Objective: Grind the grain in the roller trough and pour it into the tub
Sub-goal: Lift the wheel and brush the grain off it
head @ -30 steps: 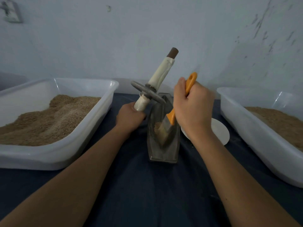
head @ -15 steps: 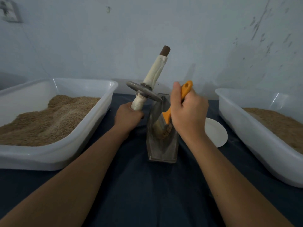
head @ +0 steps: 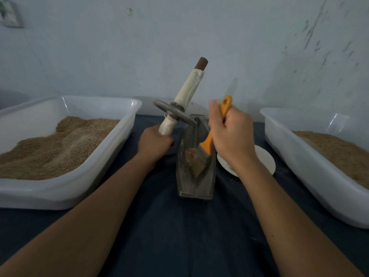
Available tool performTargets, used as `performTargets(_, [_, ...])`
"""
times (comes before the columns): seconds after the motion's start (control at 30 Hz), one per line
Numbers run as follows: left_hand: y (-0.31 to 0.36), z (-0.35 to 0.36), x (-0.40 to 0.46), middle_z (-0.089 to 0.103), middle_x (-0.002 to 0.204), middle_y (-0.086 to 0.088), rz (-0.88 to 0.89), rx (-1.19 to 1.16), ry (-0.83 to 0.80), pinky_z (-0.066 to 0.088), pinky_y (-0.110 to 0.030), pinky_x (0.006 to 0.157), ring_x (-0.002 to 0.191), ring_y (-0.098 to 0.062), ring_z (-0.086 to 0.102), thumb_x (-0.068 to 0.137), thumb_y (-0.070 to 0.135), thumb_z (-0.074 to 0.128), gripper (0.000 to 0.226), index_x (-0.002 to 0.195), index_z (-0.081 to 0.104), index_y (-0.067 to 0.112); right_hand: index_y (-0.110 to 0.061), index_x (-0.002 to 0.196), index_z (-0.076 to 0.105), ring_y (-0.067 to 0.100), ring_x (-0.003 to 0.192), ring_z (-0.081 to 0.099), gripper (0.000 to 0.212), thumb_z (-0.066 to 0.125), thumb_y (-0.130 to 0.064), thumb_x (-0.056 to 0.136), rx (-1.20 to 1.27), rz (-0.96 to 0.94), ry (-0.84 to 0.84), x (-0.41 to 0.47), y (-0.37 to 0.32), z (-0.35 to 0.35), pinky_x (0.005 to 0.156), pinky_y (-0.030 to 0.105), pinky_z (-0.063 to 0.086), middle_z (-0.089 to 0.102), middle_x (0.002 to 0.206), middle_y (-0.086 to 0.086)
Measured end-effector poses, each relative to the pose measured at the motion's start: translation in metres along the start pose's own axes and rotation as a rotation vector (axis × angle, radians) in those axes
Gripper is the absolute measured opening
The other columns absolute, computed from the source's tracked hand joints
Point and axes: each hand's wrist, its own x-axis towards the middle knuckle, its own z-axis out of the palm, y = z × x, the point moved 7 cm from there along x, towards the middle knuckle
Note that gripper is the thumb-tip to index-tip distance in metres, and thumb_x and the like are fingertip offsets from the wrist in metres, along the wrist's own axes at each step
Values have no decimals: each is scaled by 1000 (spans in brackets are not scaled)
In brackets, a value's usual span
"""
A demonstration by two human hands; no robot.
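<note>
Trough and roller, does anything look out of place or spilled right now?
The roller is lifted out of the trough, held tilted in the left hand. No spill stands out; the right hand works a brush inside.

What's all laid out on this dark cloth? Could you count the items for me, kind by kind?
White plastic tubs of brown grain: 2, a left one and a right one
Grey metal roller trough: 1
Metal disc roller with taped handle: 1, held in the left hand
Orange-handled paintbrush: 1, held in the right hand
Small white round dish: 1
Total: 6
</note>
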Motion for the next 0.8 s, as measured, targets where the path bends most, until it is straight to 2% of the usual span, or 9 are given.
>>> performTargets(0.13, [0, 0, 1, 58, 66, 2, -5, -18, 0, 44, -34, 60, 64, -19, 56, 66, 15, 71, 15, 73, 61, 24, -2, 65, 53, 27, 46, 55, 59, 44, -43, 107, -52, 13, 54, -6, 11, -1, 47, 46, 46, 60, 57, 13])
performTargets(0.27, [1, -2, -1, 57, 63, 4, -14, -39, -2, 44, -35, 60, 63, -19, 55, 63, 16, 70, 16, 71, 60, 25, -2, 60, 49, 26, 42, 50, 60, 47, -39, 107, 66, 58, 217, -4, 13, -22, 44, 44, 41, 54, 51, 12])
performTargets(0.33, [1, -2, -2, 56, 61, 6, -17, -43, -7, 43, -34, 59, 61, -18, 54, 64, 16, 70, 16, 69, 59, 26, -1, 62, 55, 18, 43, 53, 60, 46, -38, 107, 130, 112, 307, 0, 16, -31, 46, 35, 43, 56, 50, 3])
performTargets(0.4, [1, -2, -2, 55, 59, 7, -14, -42, -12, 43, -34, 59, 60, -17, 54, 64, 16, 70, 17, 68, 58, 26, -4, 67, 62, 10, 47, 57, 58, 43, -41, 108, 135, 163, 355, 2, 22, -37, 49, 19, 41, 58, 53, -8])
performTargets(0.43, [1, -2, -2, 56, 60, 6, -13, -38, -17, 43, -33, 59, 60, -18, 54, 64, 15, 71, 17, 69, 58, 26, -5, 70, 64, 9, 49, 58, 58, 41, -43, 108, 117, 181, 357, 2, 26, -39, 50, 18, 41, 59, 54, -8])
performTargets(0.57, [5, 0, -2, 60, 64, 3, -5, -20, -49, 44, -32, 59, 61, -18, 58, 61, 15, 71, 18, 73, 62, 25, 0, 71, 61, 18, 49, 59, 70, 34, -53, 107, 41, 230, 342, 9, 40, -54, 53, 28, 47, 60, 52, 5])
performTargets(0.67, [7, 0, -4, 62, 64, 3, -6, -4, -66, 46, -32, 59, 63, -19, 59, 59, 15, 71, 19, 75, 65, 24, -7, 67, 59, 11, 48, 61, 67, 37, -58, 105, -26, 199, 293, 19, 45, -65, 57, 27, 52, 61, 50, 0])
performTargets(0.8, [6, -5, -6, 65, 58, 6, -11, 70, -58, 51, -36, 59, 63, -22, 64, 56, 20, 69, 20, 75, 69, 26, -14, 73, 57, 8, 50, 62, 57, 46, -64, 100, -134, 123, 158, 28, 48, -69, 63, 38, 56, 63, 53, -4])
